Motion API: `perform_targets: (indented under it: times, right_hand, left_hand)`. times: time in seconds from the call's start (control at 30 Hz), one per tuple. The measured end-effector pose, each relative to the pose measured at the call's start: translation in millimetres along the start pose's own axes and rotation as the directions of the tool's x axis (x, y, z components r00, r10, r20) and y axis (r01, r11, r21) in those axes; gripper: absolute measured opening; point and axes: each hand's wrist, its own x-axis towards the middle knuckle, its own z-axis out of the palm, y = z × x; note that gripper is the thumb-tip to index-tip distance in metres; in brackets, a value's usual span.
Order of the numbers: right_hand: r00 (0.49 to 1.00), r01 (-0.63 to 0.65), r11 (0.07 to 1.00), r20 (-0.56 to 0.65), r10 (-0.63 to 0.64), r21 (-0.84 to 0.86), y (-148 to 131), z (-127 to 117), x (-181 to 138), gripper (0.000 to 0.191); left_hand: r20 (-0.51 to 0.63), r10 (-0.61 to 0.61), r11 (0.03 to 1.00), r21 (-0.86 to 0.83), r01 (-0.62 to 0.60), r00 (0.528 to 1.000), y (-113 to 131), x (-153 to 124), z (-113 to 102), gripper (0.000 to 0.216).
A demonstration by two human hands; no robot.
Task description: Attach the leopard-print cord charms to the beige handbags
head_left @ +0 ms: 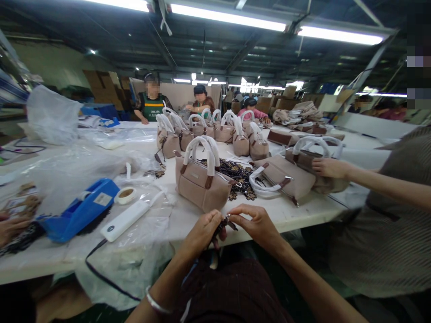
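My left hand [204, 228] is closed around a dark beaded strand [218, 229] just off the table's front edge. Finger and thumb of my right hand [257, 223] pinch a small shiny metal clasp [226, 217] at the strand's upper end; its exact shape is too small to make out. Right behind my hands stands a beige handbag [198, 186], upright, its two handles wrapped in white. A heap of similar dark beaded strands [237, 175] with bronze-coloured pieces lies behind that bag.
A blue tape dispenser [81, 211], a tape roll [125, 195], a white corded device [126, 220] and plastic sheeting [67, 166] are at left. Several bags [215, 130] stand farther back. A co-worker's hand [328, 167] touches a bag at right; another hand [11, 229] is far left.
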Motion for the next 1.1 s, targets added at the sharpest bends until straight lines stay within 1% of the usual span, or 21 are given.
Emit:
perform_targets:
  times: [0.07,0.1,0.23,0.33,0.43,0.7,0.87,0.97,1.1]
  right_hand:
    - [0.988,-0.148,0.985,-0.024,0.15,0.086,2.5,0.7,1.4,0.017]
    - [0.977,-0.208,0.966,-0.021,0.214,0.152,3.9,0.9,2.2,0.019]
    - [0.921,-0.367,0.841,0.03,0.388,0.396,9.5,2.8,4.5,0.031]
    - [0.883,-0.438,0.756,0.076,0.463,0.486,13.2,6.7,4.7,0.036]
    - [0.875,-0.455,0.72,0.115,0.47,0.523,15.1,11.5,3.9,0.037]
    - [0.866,-0.471,0.68,0.151,0.476,0.561,12.1,17.7,4.5,0.039]
    - [0.862,-0.478,0.636,0.184,0.473,0.606,14.6,19.9,6.0,0.039]
    - [0.874,-0.461,0.655,0.178,0.452,0.598,20.1,22.7,7.1,0.037]
    - [0.909,-0.393,0.725,0.121,0.398,0.566,27.9,28.4,9.8,0.033]
  left_hand:
    - [-0.089,0.076,0.995,0.078,-0.069,0.993,2.2,0.4,-4.2,0.04]
    - [-0.11,0.116,0.987,0.119,-0.103,0.987,3.7,0.1,-6.0,0.036]
    - [-0.105,0.226,0.946,0.26,-0.192,0.968,9.3,-2.3,-8.8,0.028]
    - [-0.101,0.261,0.931,0.289,-0.223,0.96,11.2,-3.4,-7.9,0.026]
    - [-0.109,0.252,0.935,0.284,-0.212,0.962,11.2,-2.9,-7.5,0.024]
    - [-0.149,0.2,0.958,0.239,-0.161,0.968,15.2,-1.9,-9.6,0.024]
    - [-0.14,0.166,0.974,0.178,-0.14,0.976,12.7,0.7,-12.5,0.024]
    - [-0.151,0.151,0.981,0.142,-0.13,0.977,12.7,1.6,-14.0,0.023]
    - [-0.177,0.166,0.98,0.138,-0.143,0.97,16.8,2.4,-16.2,0.021]
